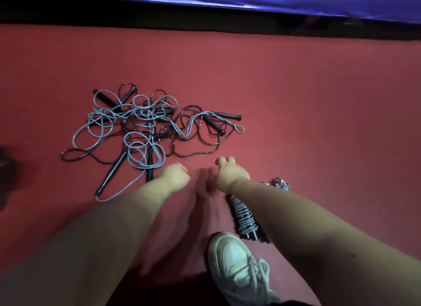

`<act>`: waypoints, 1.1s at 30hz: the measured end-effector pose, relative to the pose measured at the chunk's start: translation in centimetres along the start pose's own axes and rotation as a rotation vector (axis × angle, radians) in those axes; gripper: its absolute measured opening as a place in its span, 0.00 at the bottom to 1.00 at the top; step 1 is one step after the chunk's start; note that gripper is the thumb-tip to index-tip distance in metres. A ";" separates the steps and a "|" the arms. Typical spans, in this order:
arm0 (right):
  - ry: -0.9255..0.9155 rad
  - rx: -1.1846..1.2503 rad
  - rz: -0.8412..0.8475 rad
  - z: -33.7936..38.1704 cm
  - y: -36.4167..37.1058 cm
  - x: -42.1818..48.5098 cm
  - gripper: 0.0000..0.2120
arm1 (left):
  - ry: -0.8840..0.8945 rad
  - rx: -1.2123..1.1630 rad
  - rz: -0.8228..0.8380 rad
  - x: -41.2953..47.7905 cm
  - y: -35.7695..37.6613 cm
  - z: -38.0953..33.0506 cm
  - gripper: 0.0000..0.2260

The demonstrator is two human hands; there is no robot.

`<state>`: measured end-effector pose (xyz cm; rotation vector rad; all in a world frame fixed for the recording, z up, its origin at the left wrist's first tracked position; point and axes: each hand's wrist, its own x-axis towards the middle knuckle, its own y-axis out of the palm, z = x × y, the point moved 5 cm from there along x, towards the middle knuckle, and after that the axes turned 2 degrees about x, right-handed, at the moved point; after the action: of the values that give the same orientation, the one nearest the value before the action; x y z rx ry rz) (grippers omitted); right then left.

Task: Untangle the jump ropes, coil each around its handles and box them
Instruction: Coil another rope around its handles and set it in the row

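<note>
A tangled heap of jump ropes (145, 123) lies on the red floor, grey cords and thin black cords knotted together with several black handles sticking out. One black handle (112, 171) points toward me at the heap's near edge. My left hand (175, 174) hovers just right of that near edge, fingers curled into a loose fist, holding nothing. My right hand (230, 171) hangs beside it with fingers loosely curled, empty. A coiled rope (245, 217), grey cord wound round its black handles, lies under my right forearm, partly hidden.
A white sneaker (237, 267) stands on the floor at the bottom centre. A blue mat edge (296, 3) runs along the top above a dark strip. A dark object (5, 171) sits at the left edge. No box is in view.
</note>
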<state>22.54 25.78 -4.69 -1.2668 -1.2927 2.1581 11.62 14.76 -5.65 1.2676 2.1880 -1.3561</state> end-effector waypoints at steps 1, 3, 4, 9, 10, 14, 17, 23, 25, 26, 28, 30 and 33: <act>-0.022 -0.023 0.016 1.2 -0.1 0.2 0.25 | 0.008 0.033 -0.015 0.0 -1.1 0.3 0.13; -0.074 -0.057 0.060 3.6 -0.2 0.5 0.26 | 0.013 0.083 -0.032 -0.1 -2.9 1.2 0.12; -0.109 -0.072 0.084 4.9 -0.1 0.6 0.25 | 0.008 0.108 -0.040 -0.3 -3.8 1.7 0.12; -0.342 -0.260 0.193 11.5 1.2 0.5 0.19 | -0.013 0.230 -0.072 -1.5 -7.2 6.0 0.13; -0.370 -0.279 0.201 12.6 1.6 0.4 0.18 | -0.024 0.237 -0.070 -1.9 -7.9 7.0 0.14; -0.417 -0.239 0.201 16.1 3.5 1.4 0.17 | -0.085 0.196 -0.048 -2.6 -10.9 11.0 0.14; -0.370 -0.090 0.178 18.3 3.9 3.2 0.19 | -0.100 0.180 -0.052 -2.6 -13.5 12.6 0.14; -0.206 0.324 0.166 21.5 3.5 7.5 0.30 | -0.076 0.036 -0.155 -1.4 -17.2 13.3 0.10; -0.186 0.294 0.157 21.9 4.2 8.2 0.33 | -0.064 -0.003 -0.165 -1.0 -17.2 13.2 0.08; -0.175 0.261 0.140 21.8 4.6 8.6 0.33 | -0.058 -0.015 -0.160 -0.8 -17.1 13.2 0.07; -0.165 0.134 0.077 21.5 5.2 9.0 0.26 | -0.045 -0.027 -0.146 -0.4 -16.7 13.2 0.05; -0.214 -0.040 0.053 21.1 5.4 8.7 0.20 | -0.037 -0.037 -0.137 -0.2 -16.3 13.3 0.06; -0.332 -0.097 0.035 20.9 4.1 7.6 0.16 | -0.035 -0.046 -0.131 -0.1 -16.1 13.4 0.07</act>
<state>1.86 17.17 -8.03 -0.9986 -1.5281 2.4328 -3.75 0.70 -3.13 1.0929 2.2994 -1.3563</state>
